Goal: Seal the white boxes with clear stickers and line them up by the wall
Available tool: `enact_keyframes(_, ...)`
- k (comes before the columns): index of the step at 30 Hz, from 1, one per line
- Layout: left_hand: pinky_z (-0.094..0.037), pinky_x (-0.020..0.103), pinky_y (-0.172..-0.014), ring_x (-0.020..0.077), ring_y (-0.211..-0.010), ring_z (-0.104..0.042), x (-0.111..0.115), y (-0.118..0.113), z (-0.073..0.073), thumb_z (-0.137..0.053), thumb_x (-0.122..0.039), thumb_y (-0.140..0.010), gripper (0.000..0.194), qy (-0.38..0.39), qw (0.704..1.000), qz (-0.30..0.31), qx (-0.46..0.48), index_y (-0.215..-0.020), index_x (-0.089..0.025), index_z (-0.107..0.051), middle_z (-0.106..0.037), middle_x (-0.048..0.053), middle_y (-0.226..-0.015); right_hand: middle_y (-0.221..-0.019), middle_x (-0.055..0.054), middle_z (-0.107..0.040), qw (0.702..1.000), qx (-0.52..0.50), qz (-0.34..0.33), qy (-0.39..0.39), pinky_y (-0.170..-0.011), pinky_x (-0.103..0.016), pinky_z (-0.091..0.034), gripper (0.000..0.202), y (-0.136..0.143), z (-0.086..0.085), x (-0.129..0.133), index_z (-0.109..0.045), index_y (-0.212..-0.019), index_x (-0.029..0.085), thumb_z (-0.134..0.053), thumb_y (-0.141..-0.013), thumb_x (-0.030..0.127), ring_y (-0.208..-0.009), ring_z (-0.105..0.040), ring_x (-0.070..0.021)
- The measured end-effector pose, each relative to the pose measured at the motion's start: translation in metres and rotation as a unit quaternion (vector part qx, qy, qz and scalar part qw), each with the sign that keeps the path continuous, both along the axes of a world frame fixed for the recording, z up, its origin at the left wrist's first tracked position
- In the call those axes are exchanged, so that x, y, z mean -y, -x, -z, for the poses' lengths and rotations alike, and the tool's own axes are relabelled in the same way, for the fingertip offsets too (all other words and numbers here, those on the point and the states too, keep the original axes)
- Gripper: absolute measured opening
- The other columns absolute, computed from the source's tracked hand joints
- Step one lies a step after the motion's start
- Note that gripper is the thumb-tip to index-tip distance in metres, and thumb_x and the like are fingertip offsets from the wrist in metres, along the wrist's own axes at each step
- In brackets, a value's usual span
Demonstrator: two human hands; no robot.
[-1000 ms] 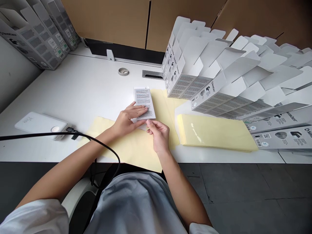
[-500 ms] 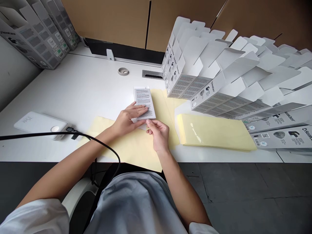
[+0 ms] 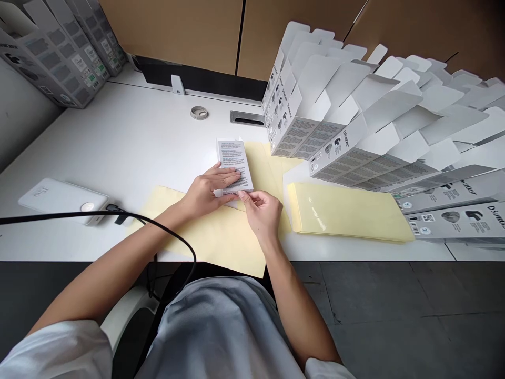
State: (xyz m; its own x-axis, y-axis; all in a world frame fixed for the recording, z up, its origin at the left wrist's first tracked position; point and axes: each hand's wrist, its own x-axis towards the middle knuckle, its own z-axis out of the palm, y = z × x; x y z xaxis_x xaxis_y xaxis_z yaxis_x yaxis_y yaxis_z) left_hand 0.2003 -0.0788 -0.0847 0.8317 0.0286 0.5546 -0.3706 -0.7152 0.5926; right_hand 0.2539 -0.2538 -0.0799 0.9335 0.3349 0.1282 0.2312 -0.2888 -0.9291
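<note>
A small white box [image 3: 233, 153] with printed text lies flat on yellow sheets [image 3: 221, 239] in front of me. My left hand [image 3: 205, 192] rests on it, its fingers stretched out over the printed face and the thumb along the near edge. At the near right corner of the box is my right hand [image 3: 263, 211], thumb and fingers pinched together at the edge. What lies between those fingertips is too small to make out. Beside my right hand lies a stack of yellow sheets [image 3: 351, 213].
Open grey-and-white cartons [image 3: 343, 152] stand in rows at the right, more cartons [image 3: 59, 58] at the back left. A white power bank [image 3: 63, 200] with a black cable [image 3: 169, 229] lies left. A grey ring [image 3: 199, 112] sits behind the box.
My right hand has shifted slightly to the right and turned, its fingers still at the near edge of the box. My left hand stays spread on the box.
</note>
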Motion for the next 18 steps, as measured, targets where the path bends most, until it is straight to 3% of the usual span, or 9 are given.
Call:
enact_keyframes(3, -0.034, 0.055, -0.119, 0.0289, -0.121, -0.063, 0.000, 0.000, 0.000, -0.074, -0.044, -0.083, 0.048, -0.003, 1.000, 0.000, 0.009, -0.126, -0.022, -0.068, -0.070, 0.009, -0.122, -0.076, -0.004, -0.066, 0.984, 0.169, 0.025, 0.056, -0.058, -0.030, -0.048, 0.028, -0.009, -0.004, 0.005, -0.066, -0.074, 0.018, -0.076, -0.077, 0.044, -0.058, -0.056, -0.0143)
enact_keyframes(6, -0.034, 0.055, -0.119, 0.0287, -0.121, -0.063, 0.000, 0.000, 0.000, -0.074, -0.043, -0.083, 0.048, 0.001, 1.000, -0.001, 0.009, -0.126, -0.022, -0.068, -0.070, 0.009, -0.122, -0.097, -0.008, -0.067, 0.964, 0.255, -0.056, 0.052, -0.067, -0.031, -0.054, 0.025, -0.020, -0.010, 0.006, -0.067, -0.098, 0.019, -0.074, -0.081, 0.036, -0.072, -0.063, -0.0171)
enact_keyframes(9, -0.034, 0.056, -0.119, 0.0288, -0.121, -0.063, 0.000, 0.001, 0.000, -0.074, -0.042, -0.083, 0.047, 0.004, 1.000, -0.008, 0.000, -0.126, -0.023, -0.067, -0.070, 0.009, -0.123, -0.107, -0.009, -0.067, 0.954, 0.263, -0.143, 0.033, -0.071, -0.030, -0.058, 0.024, -0.029, -0.014, 0.004, -0.068, -0.104, 0.021, -0.073, -0.082, 0.031, -0.091, -0.067, -0.0201)
enact_keyframes(14, -0.033, 0.056, -0.120, 0.0288, -0.122, -0.063, -0.001, 0.001, -0.001, -0.072, -0.040, -0.084, 0.045, 0.002, 1.000, -0.007, -0.009, -0.126, -0.023, -0.068, -0.070, 0.008, -0.123, -0.110, -0.011, -0.067, 0.952, 0.264, -0.153, 0.023, -0.062, -0.029, -0.059, 0.026, -0.038, -0.010, -0.001, -0.072, -0.099, 0.019, -0.077, -0.078, 0.033, -0.089, -0.069, -0.0210)
enact_keyframes(18, -0.034, 0.055, -0.120, 0.0287, -0.121, -0.064, -0.001, 0.000, 0.000, -0.074, -0.044, -0.082, 0.047, 0.010, 1.000, -0.011, -0.011, -0.124, -0.024, -0.069, -0.070, 0.008, -0.123, -0.108, -0.011, -0.067, 0.950, 0.245, -0.191, 0.015, -0.069, -0.031, -0.061, 0.027, -0.047, -0.006, 0.002, -0.075, -0.099, 0.019, -0.077, -0.079, 0.036, -0.092, -0.068, -0.0224)
